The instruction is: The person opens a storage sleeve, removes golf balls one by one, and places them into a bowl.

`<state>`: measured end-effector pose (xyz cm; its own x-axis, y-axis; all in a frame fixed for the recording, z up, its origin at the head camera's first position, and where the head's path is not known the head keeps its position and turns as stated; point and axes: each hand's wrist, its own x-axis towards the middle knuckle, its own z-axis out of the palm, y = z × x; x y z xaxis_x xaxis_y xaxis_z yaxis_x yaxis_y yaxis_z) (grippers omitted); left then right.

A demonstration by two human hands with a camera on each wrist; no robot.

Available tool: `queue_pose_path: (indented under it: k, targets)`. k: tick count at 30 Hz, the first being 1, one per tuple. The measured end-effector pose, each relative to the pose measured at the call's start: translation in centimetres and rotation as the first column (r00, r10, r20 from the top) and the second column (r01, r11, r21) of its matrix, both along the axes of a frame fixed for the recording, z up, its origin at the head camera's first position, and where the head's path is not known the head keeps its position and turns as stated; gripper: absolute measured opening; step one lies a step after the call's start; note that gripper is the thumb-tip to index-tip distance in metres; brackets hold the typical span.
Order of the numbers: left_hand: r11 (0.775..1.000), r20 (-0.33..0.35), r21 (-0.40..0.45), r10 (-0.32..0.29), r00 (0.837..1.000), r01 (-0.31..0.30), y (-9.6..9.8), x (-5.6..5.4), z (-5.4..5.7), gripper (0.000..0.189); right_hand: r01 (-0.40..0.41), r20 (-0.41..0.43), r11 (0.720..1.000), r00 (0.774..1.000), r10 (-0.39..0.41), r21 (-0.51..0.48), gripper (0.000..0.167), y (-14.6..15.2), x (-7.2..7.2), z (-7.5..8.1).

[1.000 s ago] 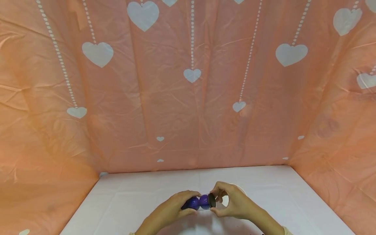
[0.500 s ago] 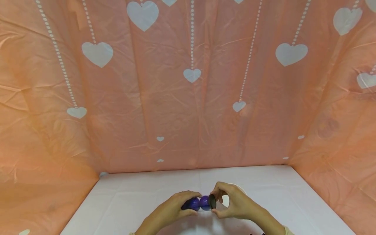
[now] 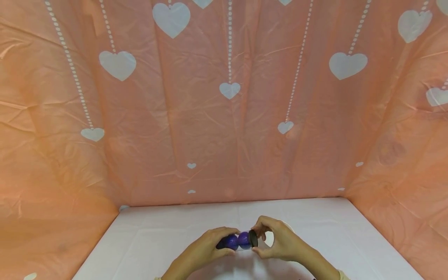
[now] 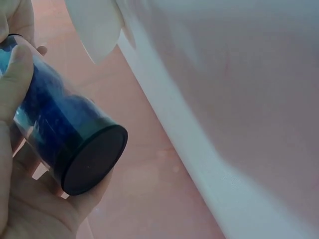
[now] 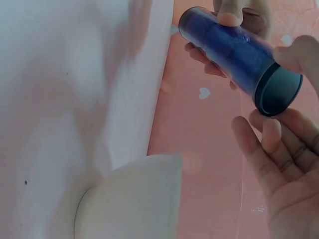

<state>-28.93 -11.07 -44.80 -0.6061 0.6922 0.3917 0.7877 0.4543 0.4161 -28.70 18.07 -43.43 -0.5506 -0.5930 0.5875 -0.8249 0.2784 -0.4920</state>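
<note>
A clear plastic tube point(image 3: 244, 240) with purple-blue balls inside lies sideways between the two hands, held above the table. My left hand point(image 3: 211, 244) grips its left part, thumb on the near side and fingers on the far side. The left wrist view shows a flat dark end cap point(image 4: 94, 160) beyond that grip. At the other end, my right hand point(image 3: 281, 242) pinches the dark, recessed cap point(image 5: 281, 90) between thumb and fingertips. In the head view the left palm hides part of the tube.
A white bowl point(image 5: 134, 199) stands on the white-covered table point(image 3: 157, 229), partly hidden behind the right hand in the head view. Orange-pink sheeting point(image 3: 210, 136) with white hearts forms walls at the back and both sides.
</note>
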Motion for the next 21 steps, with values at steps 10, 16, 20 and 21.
queue_pose_path:
  k: [10, 16, 20, 21]
  targets:
    - [1.0, -0.009, 0.024, 0.017, 1.0, -0.017, 0.05, -0.05, -0.03, 0.047, 0.027, -0.056, 1.0, 0.998, -0.026, 0.002, 0.044, -0.12, -0.11, -0.01]
    - [1.0, -0.01, 0.018, -0.006, 1.0, 0.007, -0.04, -0.1, -0.06, 0.048, -0.051, -0.069, 0.999, 0.996, 0.051, 0.001, 0.044, 0.16, -0.39, 0.11]
    - [1.0, 0.003, 0.019, -0.009, 1.0, 0.009, -0.03, -0.08, -0.1, 0.047, -0.061, -0.069, 0.998, 0.996, 0.061, 0.0, 0.044, 0.27, -0.51, 0.06]
    - [1.0, -0.004, 0.019, -0.008, 1.0, 0.008, -0.01, -0.08, -0.12, 0.047, -0.057, -0.071, 0.998, 0.996, 0.057, -0.001, 0.045, 0.28, -0.52, 0.02]
